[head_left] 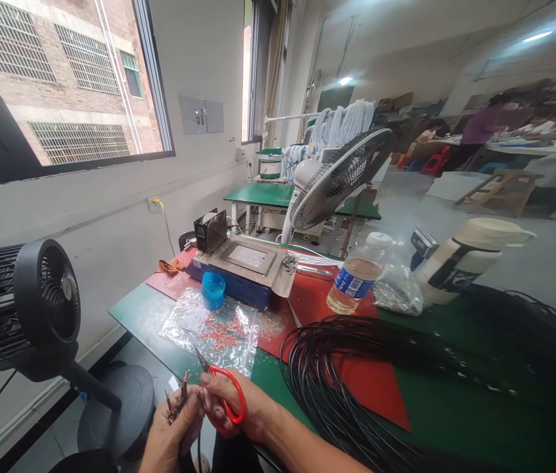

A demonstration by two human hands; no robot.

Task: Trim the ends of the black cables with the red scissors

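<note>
In the lower middle of the head view, my left hand [177,420] is closed around a small bunch of black cables [183,392] whose stripped ends show coppery and reddish wires. My right hand [229,397] grips red-handled scissors [238,387], their blades pointing up and left, while its fingertips meet the cable ends beside my left hand. Just beyond, a clear plastic bag [184,322] lies flat with many small orange-red wire scraps [221,333] on it. A blue cup [213,291] stands at its far edge.
A soldering pot [248,256] with a small fan sits behind the bag. Coiled black cables [337,368] cover the right side. A bottle [354,276], a bag of metal parts [399,289] and a thermos jug [460,259] stand beyond. A black fan [26,309] is left; people work far right.
</note>
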